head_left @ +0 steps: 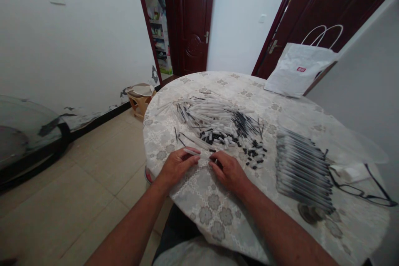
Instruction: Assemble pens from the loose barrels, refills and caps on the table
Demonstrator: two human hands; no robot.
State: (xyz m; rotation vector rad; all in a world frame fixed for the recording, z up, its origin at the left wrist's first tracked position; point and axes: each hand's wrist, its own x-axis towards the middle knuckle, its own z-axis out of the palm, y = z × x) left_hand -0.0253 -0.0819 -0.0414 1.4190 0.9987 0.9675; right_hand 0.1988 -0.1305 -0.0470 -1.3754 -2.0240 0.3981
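My left hand (pixel 177 165) rests on the round table (pixel 218 212) with its fingers curled round a white pen barrel (pixel 191 151). Close beside it, my right hand (pixel 228 170) lies knuckles up, its fingertips pinched on a small dark part that I cannot make out. Just beyond both hands lies a heap of loose pen parts (pixel 215 122): white barrels, thin black refills and small black caps. To the right, a neat row of assembled pens (pixel 301 170) lies side by side on the cloth.
A pair of glasses (pixel 361 189) lies at the table's right edge beside clear plastic wrap (pixel 339 137). A white paper bag (pixel 297 70) leans at the far side. A small stool (pixel 141 97) stands by the wall, and a fan (pixel 28 133) stands at the left.
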